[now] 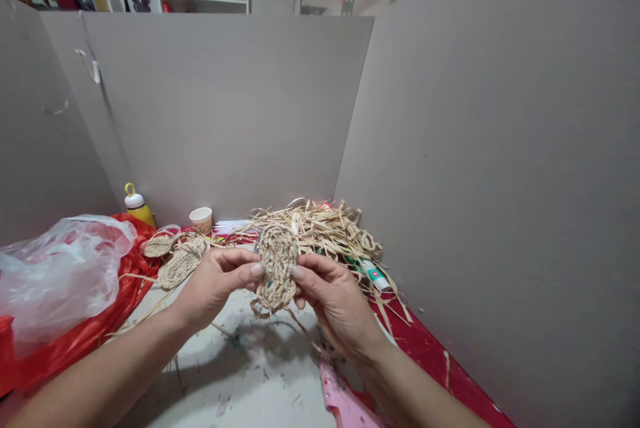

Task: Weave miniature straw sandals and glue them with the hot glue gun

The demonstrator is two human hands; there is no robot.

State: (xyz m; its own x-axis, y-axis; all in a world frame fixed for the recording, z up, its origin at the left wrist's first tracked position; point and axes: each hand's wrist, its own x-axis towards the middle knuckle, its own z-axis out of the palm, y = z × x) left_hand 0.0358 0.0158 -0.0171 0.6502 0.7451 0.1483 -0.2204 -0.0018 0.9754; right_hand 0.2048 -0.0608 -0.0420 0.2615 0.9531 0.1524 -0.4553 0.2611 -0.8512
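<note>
Between my two hands an oval piece of braided straw [278, 261] is held up above the table, its long side upright. My left hand [227, 278] pinches its left edge between thumb and fingers. On the opposite edge, my right hand [323, 285] grips it the same way, thumb facing me. A loose strand of straw cord hangs from its lower end toward my right wrist. Behind my left hand lies a similar woven straw oval [183, 263], with a smaller round woven piece [157, 246] beside it.
A heap of loose straw [320, 225] lies against the back partition [225, 108]. A white-and-green tube [376, 276] sits at its right. Further left are a paper cup [201, 220], a yellow bottle [140, 208] and plastic bags [65, 268]. A pink object [345, 398] lies below my right hand.
</note>
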